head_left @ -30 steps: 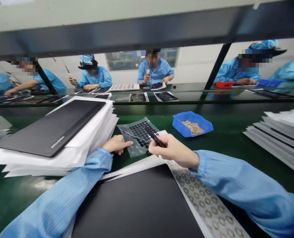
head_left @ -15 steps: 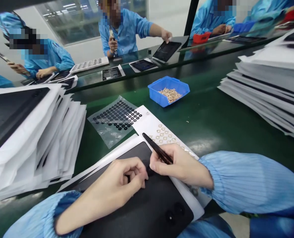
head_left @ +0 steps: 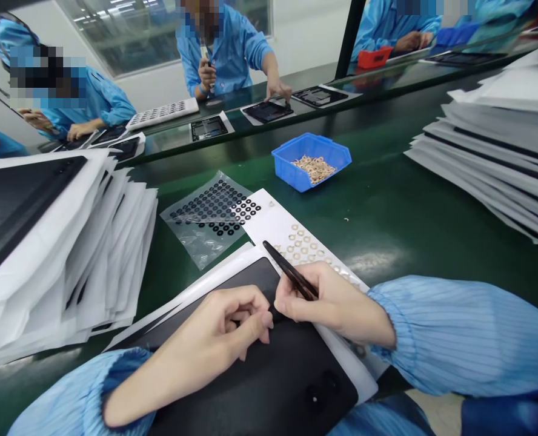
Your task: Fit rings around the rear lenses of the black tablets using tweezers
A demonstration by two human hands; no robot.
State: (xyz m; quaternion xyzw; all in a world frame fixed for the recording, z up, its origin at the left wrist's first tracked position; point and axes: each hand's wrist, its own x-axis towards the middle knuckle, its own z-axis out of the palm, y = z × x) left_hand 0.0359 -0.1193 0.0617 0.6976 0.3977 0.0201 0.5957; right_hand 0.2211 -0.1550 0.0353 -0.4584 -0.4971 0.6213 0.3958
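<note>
My right hand (head_left: pixel 330 300) is closed around black tweezers (head_left: pixel 289 269), whose tips point away to the upper left. My left hand (head_left: pixel 226 327) is closed, thumb and forefinger together close to the right fingertips. What it pinches, if anything, is too small to make out. Both hands are over a black tablet back cover (head_left: pixel 269 381), which has round camera openings at its lower right corner and lies on white sheets. Beyond the right hand, a white sheet (head_left: pixel 262 215) carries rows of small pale rings (head_left: pixel 303 239). A clear film (head_left: pixel 196 245) with black ring stickers (head_left: pixel 212 200) overlaps its left edge.
A blue bin (head_left: pixel 291 172) of small tan rings (head_left: pixel 314 168) stands on the green bench (head_left: pixel 378 200). Stacks of covers between white sheets rise at left (head_left: pixel 91 254) and right (head_left: pixel 487 151). Across the bench, co-workers in blue handle dark panels (head_left: pixel 266 112).
The co-worker opposite has lowered a dark panel from a raised tilt, and that hand is now lower and further left. My own hands have shifted only slightly at the fingertips.
</note>
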